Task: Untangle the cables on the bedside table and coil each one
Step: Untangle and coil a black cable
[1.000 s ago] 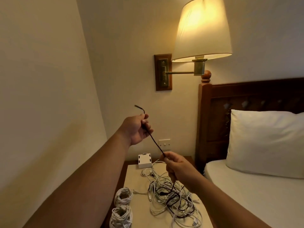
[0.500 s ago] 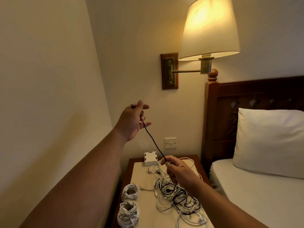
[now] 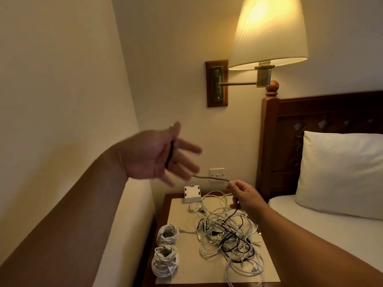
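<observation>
Two coiled white cables (image 3: 167,234) (image 3: 165,261) lie below the left hand (image 3: 154,155); beside it one black cable (image 3: 217,179), one white box (image 3: 192,194), one pillow (image 3: 342,172).

A lit wall lamp (image 3: 269,32) with a cream shade hangs at the upper right, its brass arm fixed to a wooden wall plate (image 3: 217,83). Below it is a white wall switch (image 3: 217,175) and, lower, a small white box (image 3: 192,193). Right: a dark wooden headboard (image 3: 310,141) with a white pillow (image 3: 339,172) leaning against it on the bed (image 3: 331,230).
</observation>
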